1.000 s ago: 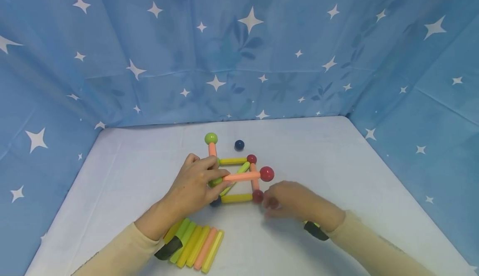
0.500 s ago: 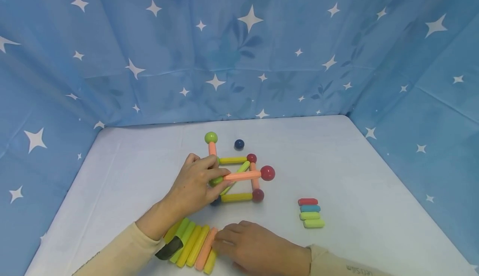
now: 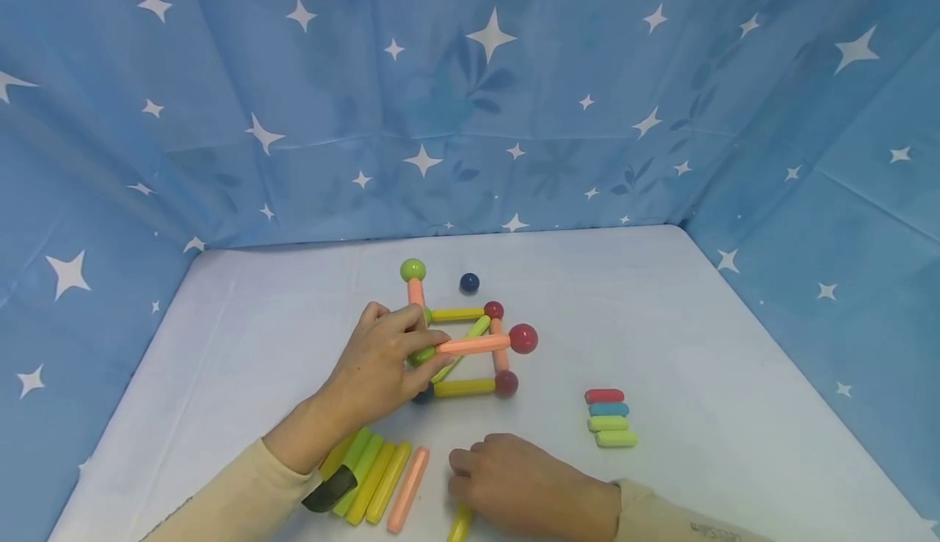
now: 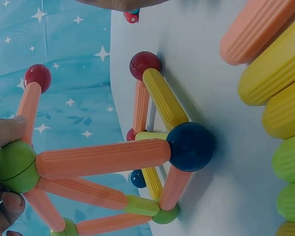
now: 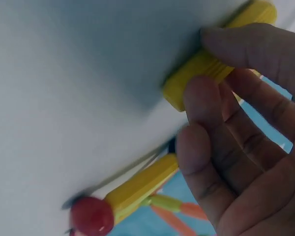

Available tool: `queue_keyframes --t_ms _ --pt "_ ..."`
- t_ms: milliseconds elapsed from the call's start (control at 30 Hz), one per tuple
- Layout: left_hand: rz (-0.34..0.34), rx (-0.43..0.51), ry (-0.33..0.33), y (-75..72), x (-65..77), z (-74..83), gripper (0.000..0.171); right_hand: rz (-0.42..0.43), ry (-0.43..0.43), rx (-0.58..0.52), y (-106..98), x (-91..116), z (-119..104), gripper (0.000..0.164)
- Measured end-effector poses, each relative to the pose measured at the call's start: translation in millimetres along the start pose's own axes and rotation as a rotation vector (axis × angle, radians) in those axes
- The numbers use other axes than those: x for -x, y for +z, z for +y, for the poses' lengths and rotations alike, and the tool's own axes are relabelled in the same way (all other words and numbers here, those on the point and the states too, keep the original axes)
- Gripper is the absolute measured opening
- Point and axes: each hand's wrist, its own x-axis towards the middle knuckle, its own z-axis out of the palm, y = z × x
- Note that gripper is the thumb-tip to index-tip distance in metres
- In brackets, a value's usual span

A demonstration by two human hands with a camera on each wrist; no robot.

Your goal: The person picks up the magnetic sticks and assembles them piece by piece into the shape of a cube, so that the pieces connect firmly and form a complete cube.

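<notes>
A frame of coloured sticks and balls stands on the white table, with yellow sticks [image 3: 463,388] between dark blue and red balls [image 3: 506,384] at its base. At its top, my left hand [image 3: 382,356] pinches an orange stick [image 3: 473,345] where it meets a green ball [image 4: 17,167]. That stick reaches out to the right, its far end carrying a red ball [image 3: 524,339]. In front of the frame, my right hand [image 3: 525,481] grips a yellow stick [image 5: 179,91] between thumb and fingers, close over the table; the hand partly covers it in the head view.
Left of my right hand lies a row of loose sticks, an orange stick [image 3: 408,490] nearest, then yellow sticks [image 3: 388,483] and green ones. Several short sticks [image 3: 608,424] lie at the right. Behind the frame sits a dark blue ball [image 3: 469,282]. A starry blue curtain [image 3: 470,117] surrounds the table.
My right hand has come from beside the frame's right side down to the stick row, taken the end yellow stick and drawn it right. The left hand keeps its place.
</notes>
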Motion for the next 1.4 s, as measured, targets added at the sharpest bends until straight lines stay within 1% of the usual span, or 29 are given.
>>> queue_keyframes --t_ms 67,133,200,233,267,333,367,433,500,600,700,800,867,967,1100,1267,1400 --pt "-0.001 0.004 -0.001 -0.2 0.4 0.0 0.016 -0.029 0.035 -0.014 0.1 2.4 4.3 0.014" --pt "-0.001 0.006 0.001 -0.4 0.6 0.0 0.017 -0.055 0.086 -0.085 -1.1 5.9 11.5 0.017" --pt "-0.002 0.006 0.003 -0.5 0.7 0.0 0.017 -0.042 0.16 -0.221 -2.3 11.6 23.1 0.019" --pt "-0.002 0.006 0.004 -0.5 0.8 0.0 0.017 -0.016 0.203 -0.306 -2.8 15.2 30.0 0.02" --pt "-0.002 0.005 0.004 -0.4 1.0 -0.1 0.017 0.035 0.243 -0.39 -3.3 18.8 37.6 0.02" --pt "-0.002 0.007 -0.001 -0.6 1.2 -0.1 0.016 0.176 0.32 -0.546 -2.8 25.9 53.1 0.022" --pt "-0.002 0.009 -0.005 -0.5 1.5 -0.2 0.016 0.252 0.36 -0.61 -2.3 29.0 60.4 0.021" --pt "-0.005 0.015 -0.013 -0.4 2.1 -0.2 0.016 0.371 0.436 -0.707 -1.2 33.9 72.9 0.021" --pt "-0.01 0.022 -0.02 -0.3 2.6 -0.1 0.015 0.449 0.503 -0.771 0.5 36.7 82.3 0.022" --pt "-0.017 0.026 -0.028 -0.2 3.3 -0.4 0.015 0.497 0.57 -0.838 2.6 37.8 90.5 0.022" --pt "-0.021 0.026 -0.032 -0.6 3.4 -0.6 0.015 0.522 0.595 -0.876 3.7 36.4 94.1 0.025" --pt "-0.016 0.025 -0.026 -0.2 3.8 -1.2 0.015 0.535 0.604 -0.873 4.4 34.8 96.6 0.03" --pt "-0.003 0.027 -0.016 0.5 4.1 -1.6 0.015 0.53 0.61 -0.86 5.1 33.6 98.2 0.033" --pt "0.013 0.029 0.001 1.6 3.9 -1.7 0.016 0.515 0.611 -0.837 8.1 32.7 99.9 0.032" --pt "0.01 0.043 0.013 -0.5 2.5 -2.2 0.019 0.492 0.63 -0.824 11.6 32.6 101.9 0.03" --pt "-0.014 0.13 -0.018 -8.3 2.5 -5.5 0.016 0.485 0.642 -0.815 12.0 31.4 104.0 0.029" --pt "-0.063 0.18 -0.064 -12.8 4.6 -7.6 0.013 0.458 0.64 -0.766 10.9 26.5 104.4 0.021"
